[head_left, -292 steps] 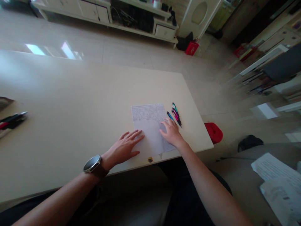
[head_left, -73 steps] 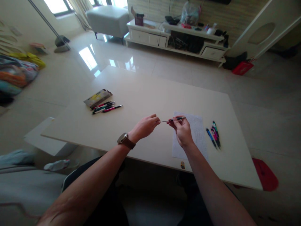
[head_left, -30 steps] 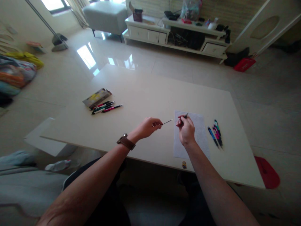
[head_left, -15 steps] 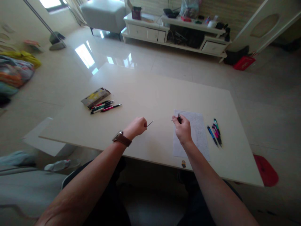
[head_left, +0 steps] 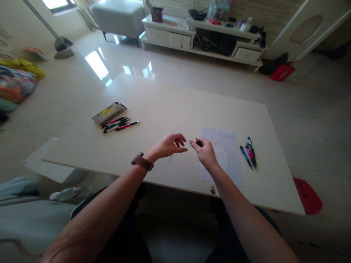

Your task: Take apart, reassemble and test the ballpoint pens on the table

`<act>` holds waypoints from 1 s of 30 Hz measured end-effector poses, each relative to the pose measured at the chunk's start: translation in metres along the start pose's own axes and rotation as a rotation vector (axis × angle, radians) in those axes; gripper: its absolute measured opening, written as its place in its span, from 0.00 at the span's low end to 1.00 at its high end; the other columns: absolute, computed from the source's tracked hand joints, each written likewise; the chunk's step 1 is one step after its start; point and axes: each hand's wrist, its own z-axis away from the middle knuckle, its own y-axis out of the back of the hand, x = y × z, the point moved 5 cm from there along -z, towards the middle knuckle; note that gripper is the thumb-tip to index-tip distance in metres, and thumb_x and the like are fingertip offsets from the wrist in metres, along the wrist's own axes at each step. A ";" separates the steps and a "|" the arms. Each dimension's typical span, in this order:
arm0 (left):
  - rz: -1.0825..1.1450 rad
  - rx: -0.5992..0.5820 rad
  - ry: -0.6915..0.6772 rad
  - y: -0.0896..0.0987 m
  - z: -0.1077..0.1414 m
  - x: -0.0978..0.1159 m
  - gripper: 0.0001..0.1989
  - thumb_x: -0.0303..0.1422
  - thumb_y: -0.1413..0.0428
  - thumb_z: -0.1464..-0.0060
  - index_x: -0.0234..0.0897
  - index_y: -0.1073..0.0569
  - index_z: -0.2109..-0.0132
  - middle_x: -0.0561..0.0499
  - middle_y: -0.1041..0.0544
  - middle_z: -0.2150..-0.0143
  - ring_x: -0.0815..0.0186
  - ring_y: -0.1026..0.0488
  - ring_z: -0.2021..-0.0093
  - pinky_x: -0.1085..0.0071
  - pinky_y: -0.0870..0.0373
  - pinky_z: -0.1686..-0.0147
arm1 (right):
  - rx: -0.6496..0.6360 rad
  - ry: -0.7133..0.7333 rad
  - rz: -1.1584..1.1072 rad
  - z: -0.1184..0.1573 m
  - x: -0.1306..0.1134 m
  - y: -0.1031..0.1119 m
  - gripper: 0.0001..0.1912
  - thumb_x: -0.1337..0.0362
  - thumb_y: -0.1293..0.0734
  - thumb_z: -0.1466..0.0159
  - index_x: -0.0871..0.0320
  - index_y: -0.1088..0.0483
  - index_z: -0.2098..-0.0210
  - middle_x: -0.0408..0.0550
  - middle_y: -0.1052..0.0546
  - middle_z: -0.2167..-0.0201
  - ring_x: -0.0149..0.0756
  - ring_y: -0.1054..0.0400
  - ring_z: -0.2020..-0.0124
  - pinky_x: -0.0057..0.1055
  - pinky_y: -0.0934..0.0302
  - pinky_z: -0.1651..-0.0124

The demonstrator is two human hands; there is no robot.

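Observation:
My left hand (head_left: 170,144), with a watch (head_left: 142,161) on its wrist, is over the table with thumb and fingers apart and nothing gripped between them. Under its palm a thin pale stick, like a pen refill (head_left: 169,157), shows in part; my hand hides the rest. Closed around a short black pen part (head_left: 199,143), my right hand (head_left: 205,152) is just right of the left fingertips, by the left edge of a written sheet of paper (head_left: 229,160). A thin tip sticks out of the right fingers toward the left hand.
Several pens (head_left: 120,125) lie beside an open box (head_left: 109,113) on the table's left. Several coloured pens (head_left: 249,153) lie right of the paper. A small yellow figure sticker (head_left: 212,189) is at the near edge of the white table (head_left: 175,106).
My left hand has opened and let go of the thin refill, which is now under it. My right hand has moved left toward it, with the black pen part still held.

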 end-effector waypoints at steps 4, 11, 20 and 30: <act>0.198 0.028 -0.076 -0.008 -0.005 0.010 0.12 0.37 0.35 0.50 0.33 0.26 0.65 0.50 0.22 0.69 0.71 0.27 0.70 0.74 0.31 0.69 | -0.048 -0.011 0.027 0.003 0.001 -0.010 0.21 0.48 0.32 0.40 0.59 0.35 0.77 0.41 0.36 0.79 0.31 0.45 0.75 0.31 0.53 0.70; -0.247 0.189 0.109 0.018 0.000 -0.019 0.05 0.29 0.38 0.49 0.35 0.25 0.63 0.49 0.21 0.69 0.68 0.27 0.70 0.71 0.33 0.69 | -0.018 -0.041 -0.045 0.001 0.002 -0.011 0.20 0.47 0.39 0.35 0.57 0.33 0.70 0.41 0.37 0.77 0.32 0.44 0.74 0.30 0.50 0.69; -0.585 0.229 0.277 0.024 0.006 -0.033 0.08 0.32 0.41 0.45 0.36 0.22 0.58 0.43 0.20 0.62 0.58 0.26 0.60 0.65 0.33 0.60 | -0.032 -0.049 0.064 0.003 -0.001 -0.009 0.23 0.48 0.41 0.36 0.59 0.26 0.71 0.46 0.32 0.75 0.35 0.38 0.70 0.32 0.46 0.66; 0.124 -0.100 -0.016 -0.008 -0.002 0.005 0.14 0.39 0.40 0.44 0.33 0.23 0.56 0.47 0.19 0.64 0.68 0.25 0.66 0.73 0.31 0.67 | -0.018 -0.049 -0.133 0.003 0.003 -0.010 0.14 0.54 0.29 0.44 0.58 0.33 0.69 0.46 0.26 0.72 0.36 0.30 0.70 0.32 0.37 0.65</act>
